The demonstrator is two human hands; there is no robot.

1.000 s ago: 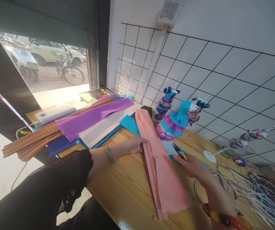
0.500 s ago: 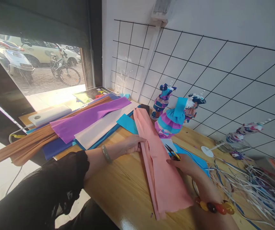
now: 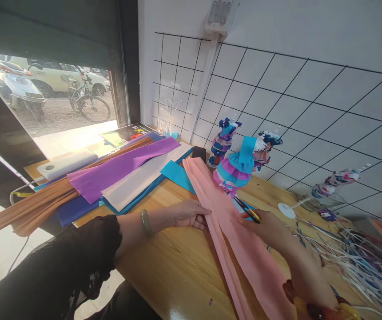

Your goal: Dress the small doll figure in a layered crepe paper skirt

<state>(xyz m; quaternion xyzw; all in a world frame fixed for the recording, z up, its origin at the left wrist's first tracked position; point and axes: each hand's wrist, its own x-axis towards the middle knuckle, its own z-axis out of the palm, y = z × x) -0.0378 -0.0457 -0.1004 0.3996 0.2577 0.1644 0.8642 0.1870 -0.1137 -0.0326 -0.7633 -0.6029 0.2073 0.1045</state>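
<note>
A long folded sheet of pink crepe paper [image 3: 226,209] lies slantwise across the table, its near end split into a narrow strip and a wider part. My left hand [image 3: 191,214] pinches the left edge of this paper between thumb and fingers. Scissors with black and yellow handles [image 3: 249,210] are in my right hand [image 3: 271,226], the blades pointing away to the upper left. That hand rests at the paper's right edge. Just beyond the blades stands a small dress form [image 3: 233,171] in purple and turquoise paper frills.
Purple crepe paper [image 3: 121,171], a cream sheet [image 3: 144,178] and brown crepe paper [image 3: 44,204] lie at the left. A turquoise piece [image 3: 177,177] touches the pink paper. Tangled white cords [image 3: 354,262] cover the right side. A white stand base [image 3: 286,210] sits near the wall.
The pink paper has shifted toward the near right, and the gap between its two parts has widened. Both hands have moved slightly right; the scissors are still held.
</note>
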